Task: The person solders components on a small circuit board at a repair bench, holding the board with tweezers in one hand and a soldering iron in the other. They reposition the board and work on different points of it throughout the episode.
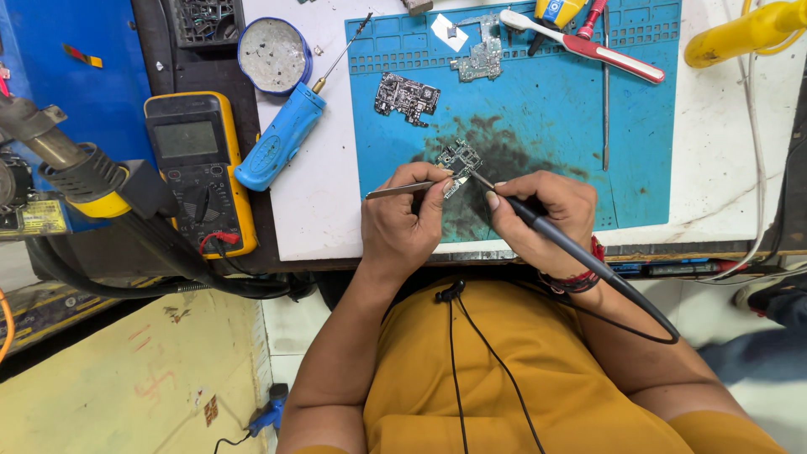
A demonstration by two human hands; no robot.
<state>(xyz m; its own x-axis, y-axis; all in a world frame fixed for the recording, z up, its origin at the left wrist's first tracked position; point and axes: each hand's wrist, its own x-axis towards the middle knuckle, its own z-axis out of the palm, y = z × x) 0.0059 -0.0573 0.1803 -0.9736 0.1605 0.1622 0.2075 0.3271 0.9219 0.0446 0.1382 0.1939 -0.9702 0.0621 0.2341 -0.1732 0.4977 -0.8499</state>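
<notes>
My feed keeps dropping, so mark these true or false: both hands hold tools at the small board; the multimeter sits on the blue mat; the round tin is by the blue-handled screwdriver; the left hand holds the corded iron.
1. Both hands hold tools at the small circuit board: true.
2. The multimeter sits on the blue mat: false, it lies left of it, off the mat.
3. The round tin is by the blue-handled screwdriver: true.
4. The left hand holds the corded iron: false, it holds tweezers; the right hand holds the iron.

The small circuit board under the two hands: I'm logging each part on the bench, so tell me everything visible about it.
The small circuit board is irregular in outline, greenish with silvery shields and dense components. It lies flat on the blue work mat, over a dark sooty stain. Tweezers in the left hand and the soldering iron in the right hand meet at its near edge.
</notes>
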